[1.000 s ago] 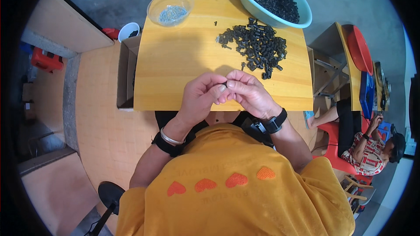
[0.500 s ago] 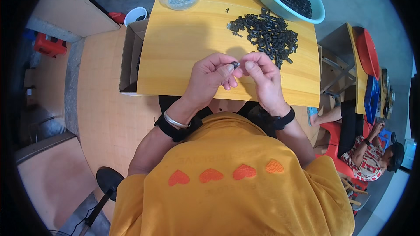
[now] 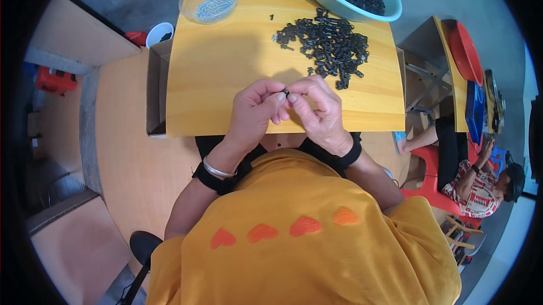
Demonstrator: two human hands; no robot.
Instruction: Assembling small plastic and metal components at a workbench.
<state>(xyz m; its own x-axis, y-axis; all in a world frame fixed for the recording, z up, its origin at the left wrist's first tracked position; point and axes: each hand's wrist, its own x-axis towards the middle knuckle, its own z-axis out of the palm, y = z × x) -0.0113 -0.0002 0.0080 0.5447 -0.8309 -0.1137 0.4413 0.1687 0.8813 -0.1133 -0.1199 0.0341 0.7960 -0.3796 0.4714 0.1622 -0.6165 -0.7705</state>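
Observation:
Above the table's near edge, my left hand pinches a small black plastic part between thumb and forefinger. My right hand meets it from the other side, its thumb and fingers closed on the same part. Most of the part is covered by my fingertips, so its exact shape is hidden. Beyond my hands a loose pile of small black plastic parts lies on the wooden table. At the far left of the table stands a clear round dish with thin silvery pieces in it.
A light-blue basin full of black parts stands at the far right of the table. A cardboard box adjoins the table's left side. On the right, a seated person works near another table with a red basin.
My right hand has closed in on the left, and its fingertips now touch the black part. The whole view has shifted slightly, so the table sits further left.

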